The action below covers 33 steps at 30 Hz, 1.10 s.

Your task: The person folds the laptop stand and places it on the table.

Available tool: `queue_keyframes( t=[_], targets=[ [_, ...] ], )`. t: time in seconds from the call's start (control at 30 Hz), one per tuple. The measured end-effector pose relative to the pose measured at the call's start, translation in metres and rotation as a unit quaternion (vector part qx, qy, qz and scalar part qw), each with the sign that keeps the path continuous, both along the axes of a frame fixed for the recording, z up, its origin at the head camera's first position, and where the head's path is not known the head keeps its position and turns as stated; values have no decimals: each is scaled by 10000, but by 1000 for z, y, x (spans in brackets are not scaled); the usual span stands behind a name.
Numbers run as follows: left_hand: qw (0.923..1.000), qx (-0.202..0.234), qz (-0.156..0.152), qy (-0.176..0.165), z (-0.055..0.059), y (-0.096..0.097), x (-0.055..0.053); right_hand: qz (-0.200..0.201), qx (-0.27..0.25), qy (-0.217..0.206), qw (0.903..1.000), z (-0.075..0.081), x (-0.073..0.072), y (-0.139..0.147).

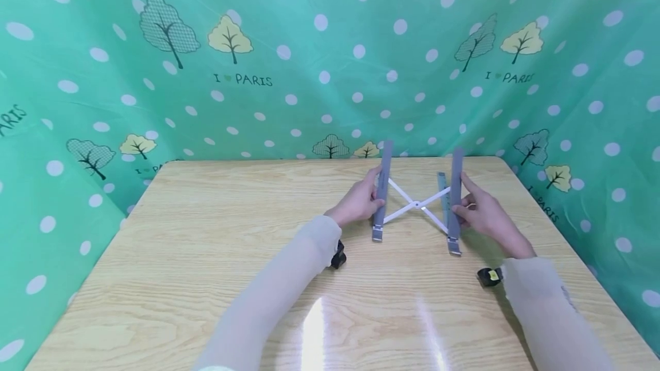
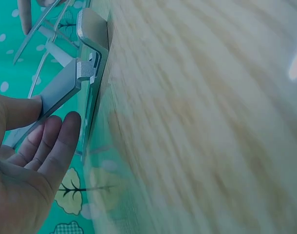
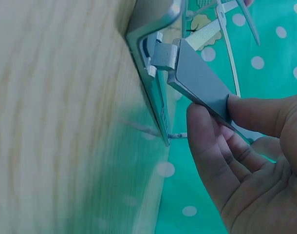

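Note:
A grey folding laptop stand (image 1: 416,205) is spread out toward the back right of the table, its pale cross bars forming an X between two side arms. My left hand (image 1: 361,196) grips the left side arm (image 1: 382,188) from outside, thumb on one face and fingers behind. The right side arm (image 1: 456,193) is pinched between the thumb and fingers of my right hand (image 1: 484,216). Both wrist views show the arms raised at a hinge from the base rails; the left base rail (image 2: 92,29) and right base rail (image 3: 151,22) lie close along the tabletop, lipped ends foremost.
The wood-grain table (image 1: 206,256) reaches a green dotted curtain (image 1: 309,62) at the back, with more curtain along both sides. Black wrist cameras stick out below the left cuff (image 1: 322,236) and right cuff (image 1: 521,273). Light glares on the front of the table.

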<state>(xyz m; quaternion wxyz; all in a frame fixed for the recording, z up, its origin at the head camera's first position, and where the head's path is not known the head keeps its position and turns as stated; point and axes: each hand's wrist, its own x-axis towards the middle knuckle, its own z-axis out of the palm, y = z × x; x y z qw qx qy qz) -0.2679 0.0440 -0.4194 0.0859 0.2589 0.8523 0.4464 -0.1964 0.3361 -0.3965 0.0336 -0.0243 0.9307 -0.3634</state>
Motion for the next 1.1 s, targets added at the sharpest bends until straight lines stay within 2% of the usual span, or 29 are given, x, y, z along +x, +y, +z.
queue_keyframes(
  t=[0.27, 0.5, 0.73, 1.1],
  targets=[
    [9997, 131, 182, -107, -2, -26, 4, 198, -34, 128, 9997, -2, -10, -22],
    [9994, 12, 337, -53, 1, -47, 8, 357, -107, 155, 9992, -4, -17, -40],
    [9994, -22, 350, -49, 2, -59, 11, 279, -258, -4, 9993, -2, -16, -52],
    [9988, 195, 434, -127, 1, -69, 15, 312, -256, 64, 9992, -2, -15, -63]
  ],
)
